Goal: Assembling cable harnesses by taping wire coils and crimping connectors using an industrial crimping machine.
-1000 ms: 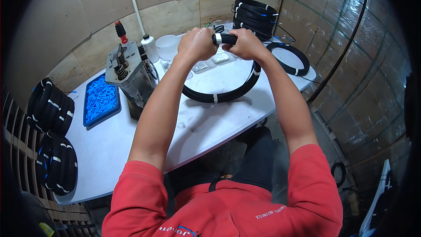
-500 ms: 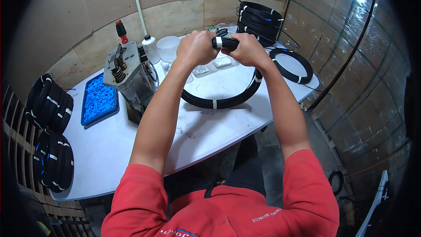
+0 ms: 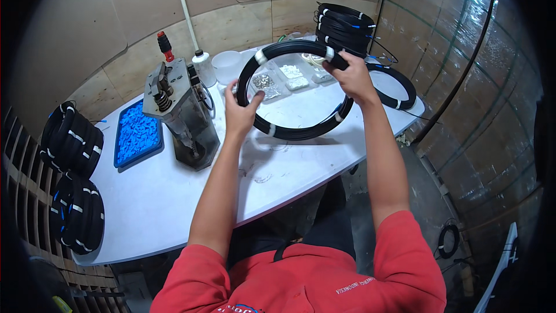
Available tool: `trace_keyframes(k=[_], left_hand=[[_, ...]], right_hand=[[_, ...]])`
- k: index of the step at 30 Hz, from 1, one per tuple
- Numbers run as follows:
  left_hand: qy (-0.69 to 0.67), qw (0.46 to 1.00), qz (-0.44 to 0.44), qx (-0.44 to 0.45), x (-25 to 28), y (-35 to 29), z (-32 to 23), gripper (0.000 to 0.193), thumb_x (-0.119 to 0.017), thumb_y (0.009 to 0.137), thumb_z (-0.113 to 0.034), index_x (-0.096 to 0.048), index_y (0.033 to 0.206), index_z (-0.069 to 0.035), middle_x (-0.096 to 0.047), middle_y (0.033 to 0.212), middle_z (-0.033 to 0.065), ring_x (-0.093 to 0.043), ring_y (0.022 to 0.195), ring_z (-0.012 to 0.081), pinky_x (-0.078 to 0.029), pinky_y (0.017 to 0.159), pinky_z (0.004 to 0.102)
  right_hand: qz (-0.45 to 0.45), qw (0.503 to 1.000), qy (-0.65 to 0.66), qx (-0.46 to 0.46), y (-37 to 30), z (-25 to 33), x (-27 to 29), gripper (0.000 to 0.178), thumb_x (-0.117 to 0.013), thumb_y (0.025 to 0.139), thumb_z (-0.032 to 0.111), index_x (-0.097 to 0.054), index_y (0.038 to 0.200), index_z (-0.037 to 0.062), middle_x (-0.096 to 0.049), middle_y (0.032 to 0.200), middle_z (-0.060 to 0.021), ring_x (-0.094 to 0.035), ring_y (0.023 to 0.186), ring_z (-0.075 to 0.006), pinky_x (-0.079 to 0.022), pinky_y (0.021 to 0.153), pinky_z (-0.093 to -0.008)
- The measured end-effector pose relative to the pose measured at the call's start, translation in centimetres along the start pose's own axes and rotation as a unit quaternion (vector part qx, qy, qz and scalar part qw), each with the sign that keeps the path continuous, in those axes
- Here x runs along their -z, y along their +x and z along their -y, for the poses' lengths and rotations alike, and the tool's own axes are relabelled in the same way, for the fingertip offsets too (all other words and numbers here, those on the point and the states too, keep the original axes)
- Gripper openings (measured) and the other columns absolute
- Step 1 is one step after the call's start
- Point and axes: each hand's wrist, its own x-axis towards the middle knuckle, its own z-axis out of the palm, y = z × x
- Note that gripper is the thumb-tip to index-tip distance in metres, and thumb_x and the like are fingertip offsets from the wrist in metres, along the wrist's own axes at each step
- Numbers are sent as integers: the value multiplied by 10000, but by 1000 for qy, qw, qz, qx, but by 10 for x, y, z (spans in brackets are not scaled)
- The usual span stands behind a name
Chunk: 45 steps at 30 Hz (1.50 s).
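A coil of black cable (image 3: 299,134), bound with several white tape bands, is tilted up over the white table. My left hand (image 3: 240,110) grips its left side, thumb on the near face and fingers behind. My right hand (image 3: 350,75) is closed round the upper right of the ring, beside a white band. Through the ring show clear plastic boxes (image 3: 272,91) with small metal and white parts. Another black cable coil (image 3: 410,90) lies flat on the table at the right, partly hidden by my right hand and forearm.
A metal bench press (image 3: 184,122) with a red-and-black handle stands left of centre. Beside it sit a blue tray (image 3: 119,139) of small blue pieces, a white bottle (image 3: 202,68) and a white tub (image 3: 227,65). Stacked cable coils (image 3: 344,29) stand at the back right; more coils (image 3: 72,142) rest at the left edge.
My hands have moved apart from the coil's top, the left down to its left side, the right to its upper right. The ring now faces me more fully.
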Motion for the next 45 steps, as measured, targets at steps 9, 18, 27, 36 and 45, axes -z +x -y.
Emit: trace_keyframes(k=[9,18,27,36,45], left_hand=[[-317,927,-60,192,-22,-34,4,310,-800,856,-238,-558,905,-51,-557,718,34,-573,612,158,-513,591,306],[-327,918,-26,224,-1,-24,10,308,-795,851,-271,-560,900,-79,-474,603,-23,-503,508,113,-467,503,291],[-324,913,-51,243,-32,-44,25,305,-803,857,-202,-535,931,-77,-538,676,17,-530,562,144,-510,570,320],[-378,898,-36,223,-22,-43,40,239,-726,916,-184,-506,948,-97,-530,716,29,-565,626,156,-549,651,336],[-394,895,53,202,-19,-51,38,155,-544,969,-36,-442,1083,-62,-569,851,81,-615,739,205,-590,818,421]], right_hand=[[-150,881,406,-193,-41,-38,-57,309,-741,920,302,-511,828,116,-375,576,64,-381,451,-64,-340,424,-249],[-203,807,509,-219,-67,-57,-86,328,-758,901,325,-519,857,105,-405,586,54,-379,443,-60,-342,420,-257],[-241,777,538,-219,-73,-62,-107,352,-730,926,325,-453,850,121,-359,587,51,-377,458,-73,-351,438,-263],[-242,771,546,-222,-82,-68,-120,341,-698,952,308,-433,827,134,-350,596,41,-372,470,-86,-349,449,-259],[-259,768,528,-252,-92,-65,-114,319,-672,973,285,-428,828,138,-343,613,46,-365,484,-79,-360,460,-257]])
